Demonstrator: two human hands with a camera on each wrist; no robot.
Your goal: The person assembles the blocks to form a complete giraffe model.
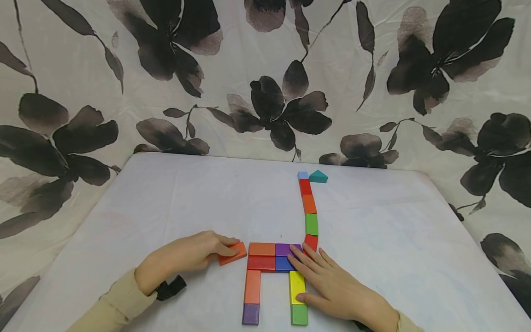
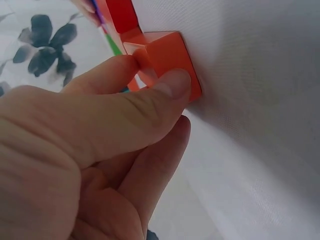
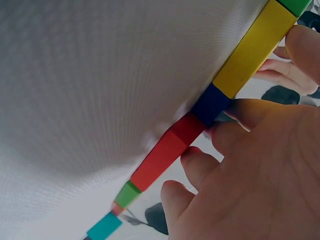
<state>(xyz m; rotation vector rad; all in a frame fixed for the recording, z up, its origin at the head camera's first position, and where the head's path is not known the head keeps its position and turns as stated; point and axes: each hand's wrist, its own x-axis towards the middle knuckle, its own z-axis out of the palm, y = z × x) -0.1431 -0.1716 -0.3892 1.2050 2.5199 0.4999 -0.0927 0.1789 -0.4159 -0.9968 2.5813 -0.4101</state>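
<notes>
My left hand [image 1: 199, 251] pinches an orange block [image 1: 232, 254] between thumb and fingers. That block lies tilted on the table, just left of another orange block [image 1: 262, 249]. In the left wrist view the thumb presses the near face of the held block [image 2: 172, 57]. My right hand [image 1: 332, 288] spreads its fairly straight fingers over the right end of the block figure, touching the purple block [image 1: 284, 250], blue block [image 1: 284, 264] and red block [image 1: 311, 241]. Its thumb lies at the yellow block [image 1: 296, 283]. In the right wrist view the fingertips sit along the blocks' sides.
Below the body stand two columns: orange [image 1: 252, 286] over purple [image 1: 250, 314], and yellow over green [image 1: 299, 315]. A line of green [image 1: 311, 224], orange [image 1: 309, 204], red [image 1: 305, 186] and light blue blocks [image 1: 303, 175] runs back to a teal triangle [image 1: 318, 176]. Floral cloth [image 1: 232, 193] hangs behind.
</notes>
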